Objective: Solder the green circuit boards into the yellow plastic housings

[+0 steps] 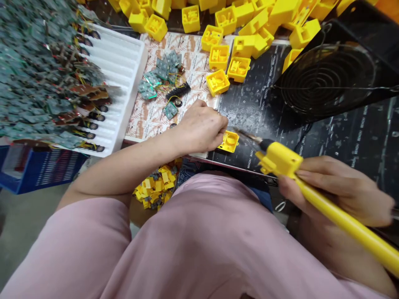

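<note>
My left arm is slanting in from the left, and my left hand (207, 126) is bending knuckles-up, its fingers curling in tightly; I can't tell whether they're gripping the case beneath. That small yellow case (230, 142) is sitting near the close edge of the black-covered desk (264, 95), showing its shallow inside, a round patch of tiny holes and little tabs at the rim. Just right of it, the yellow-handled tool (327, 204) is pointing its thin metal tip and black collar towards the case. A blocky yellow part (279, 160) with small prongs is standing out ahead of my grip. Furthest right, my right hand (338, 187) is slightly blurring, fingers closing around the handle, which is sloping down towards the lower right.
</note>
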Available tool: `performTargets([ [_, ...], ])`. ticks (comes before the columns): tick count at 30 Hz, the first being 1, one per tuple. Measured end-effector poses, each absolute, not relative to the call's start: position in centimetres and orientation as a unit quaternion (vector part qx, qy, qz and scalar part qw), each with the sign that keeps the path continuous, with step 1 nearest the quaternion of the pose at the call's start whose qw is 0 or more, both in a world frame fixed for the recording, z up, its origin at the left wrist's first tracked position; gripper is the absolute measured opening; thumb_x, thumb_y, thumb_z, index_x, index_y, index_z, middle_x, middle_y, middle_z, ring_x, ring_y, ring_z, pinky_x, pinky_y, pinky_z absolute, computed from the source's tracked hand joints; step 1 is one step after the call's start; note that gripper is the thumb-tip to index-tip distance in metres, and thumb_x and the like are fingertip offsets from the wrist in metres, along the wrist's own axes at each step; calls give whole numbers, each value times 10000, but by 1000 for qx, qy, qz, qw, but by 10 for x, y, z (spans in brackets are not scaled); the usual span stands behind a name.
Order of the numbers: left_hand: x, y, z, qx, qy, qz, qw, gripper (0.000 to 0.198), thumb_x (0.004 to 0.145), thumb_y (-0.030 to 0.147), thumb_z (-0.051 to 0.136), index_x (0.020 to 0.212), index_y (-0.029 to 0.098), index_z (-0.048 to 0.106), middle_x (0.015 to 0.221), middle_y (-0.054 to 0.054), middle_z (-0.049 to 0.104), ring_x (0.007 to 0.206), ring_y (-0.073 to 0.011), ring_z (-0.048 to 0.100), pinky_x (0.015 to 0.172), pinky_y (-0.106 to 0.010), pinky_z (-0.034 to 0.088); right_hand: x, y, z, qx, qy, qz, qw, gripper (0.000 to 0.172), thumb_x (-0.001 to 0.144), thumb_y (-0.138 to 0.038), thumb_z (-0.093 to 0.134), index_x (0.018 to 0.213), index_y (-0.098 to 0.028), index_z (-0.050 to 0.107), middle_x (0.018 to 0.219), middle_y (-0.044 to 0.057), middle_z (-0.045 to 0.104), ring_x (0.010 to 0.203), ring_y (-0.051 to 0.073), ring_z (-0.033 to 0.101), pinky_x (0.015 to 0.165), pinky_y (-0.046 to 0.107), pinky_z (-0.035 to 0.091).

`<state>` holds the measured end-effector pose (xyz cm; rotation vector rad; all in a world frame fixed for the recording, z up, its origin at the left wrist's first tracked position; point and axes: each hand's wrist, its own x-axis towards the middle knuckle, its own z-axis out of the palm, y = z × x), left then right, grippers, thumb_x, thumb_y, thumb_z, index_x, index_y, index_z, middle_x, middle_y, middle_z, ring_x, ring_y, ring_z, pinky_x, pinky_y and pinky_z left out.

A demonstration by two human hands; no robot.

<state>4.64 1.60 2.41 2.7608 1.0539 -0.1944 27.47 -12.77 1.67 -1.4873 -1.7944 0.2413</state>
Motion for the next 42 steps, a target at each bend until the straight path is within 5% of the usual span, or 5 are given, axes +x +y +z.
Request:
performTargets([
  [17,42,18,28,933,344,-66,80,264,829,271,468,822,201,722,668,-33,661,727,-219,642,826,-407,443,282,-126,-15,-573,-644,15,507,469,671,-232,844,1121,-305,734,826,-32,761,488,97,584,379,225,381],
  [24,34,-7,13,952,294,16,79,574,928,384,549,1467,223,438,1354,-93,621,1254,-265,546,1137,-499,321,287,-129,-22,-586,-603,-2,541,422,641,-219,861,1047,-276,762,835,-15,772,568,131,664,473,226,482],
  [29,27,-25,7,959,267,88,22,434,1004,249,449,1435,277,484,1298,-83,664,1178,-198,615,1145,-492,331,285,-127,-18,-609,-555,8,567,398,567,-261,908,945,-284,787,756,-12,761,512,122,646,435,214,452],
  [33,-1,-16,10,945,320,60,30,616,933,457,593,1479,211,448,1436,-172,556,1305,-312,545,1083,-501,424,282,-124,-17,-601,-549,5,582,422,530,-275,921,932,-269,791,748,3,758,470,113,605,398,225,405],
  [42,-52,-17,22,918,248,157,266,326,949,251,531,1252,229,648,1321,-162,656,1188,-225,660,968,-375,556,281,-118,-22,-560,-599,-28,571,389,570,-264,881,948,-268,789,735,-1,758,483,146,635,406,246,440],
])
